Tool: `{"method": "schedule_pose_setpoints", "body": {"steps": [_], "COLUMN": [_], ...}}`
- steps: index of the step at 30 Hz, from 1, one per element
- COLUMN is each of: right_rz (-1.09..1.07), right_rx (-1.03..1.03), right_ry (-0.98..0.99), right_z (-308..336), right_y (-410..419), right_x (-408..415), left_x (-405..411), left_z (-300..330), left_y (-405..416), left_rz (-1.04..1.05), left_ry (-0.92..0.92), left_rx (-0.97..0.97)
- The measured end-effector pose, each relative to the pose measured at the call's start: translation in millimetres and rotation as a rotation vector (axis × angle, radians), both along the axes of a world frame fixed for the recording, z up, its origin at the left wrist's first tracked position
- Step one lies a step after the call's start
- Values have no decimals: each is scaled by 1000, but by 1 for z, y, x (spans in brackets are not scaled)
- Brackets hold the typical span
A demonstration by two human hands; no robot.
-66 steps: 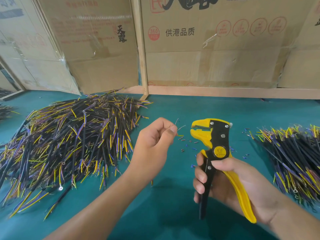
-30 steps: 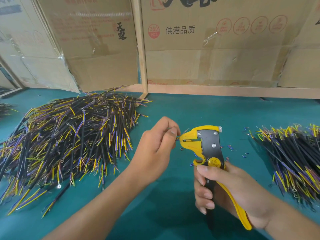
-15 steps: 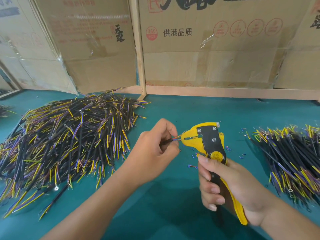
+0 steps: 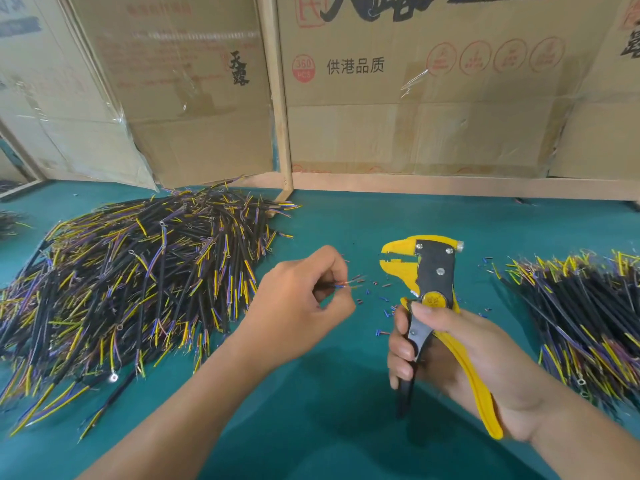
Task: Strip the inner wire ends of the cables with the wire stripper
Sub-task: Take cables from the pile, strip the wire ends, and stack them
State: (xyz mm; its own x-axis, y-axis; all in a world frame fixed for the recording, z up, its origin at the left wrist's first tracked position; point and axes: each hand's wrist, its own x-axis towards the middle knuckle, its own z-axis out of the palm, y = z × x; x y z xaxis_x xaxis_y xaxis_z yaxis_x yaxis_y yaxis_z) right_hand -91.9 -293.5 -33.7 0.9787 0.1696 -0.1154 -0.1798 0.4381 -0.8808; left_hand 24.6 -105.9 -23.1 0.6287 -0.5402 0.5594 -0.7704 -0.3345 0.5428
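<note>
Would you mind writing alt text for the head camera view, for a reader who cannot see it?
A left hand pinches a cable's wire ends near the yellow wire stripper gripped upright by the right hand. Cable piles lie on both sides of the green table, cardboard behind.

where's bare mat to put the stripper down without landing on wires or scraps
Bare teal mat lies near the table edge, between the two forearms, below the wire stripper. More lies at the back, between the left cable pile and right cable pile. Crowded: insulation scraps scattered between the left hand and the stripper's head.
</note>
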Motion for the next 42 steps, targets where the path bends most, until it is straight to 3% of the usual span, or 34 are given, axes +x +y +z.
{"method": "schedule_pose_setpoints", "body": {"steps": [16,32,42], "right_rz": [46,163,211], "right_rx": [-14,-28,-70], "right_ry": [63,30,-19], "right_z": [0,-3,-1], "right_y": [0,-2,-2], "right_x": [0,-2,-4], "left_x": [0,-4,-5], "left_z": [1,4,5], "left_y": [-1,-3,-4], "left_rz": [-60,-34,-56], "left_ry": [159,77,-79], "left_rx": [-31,-34,45]}}
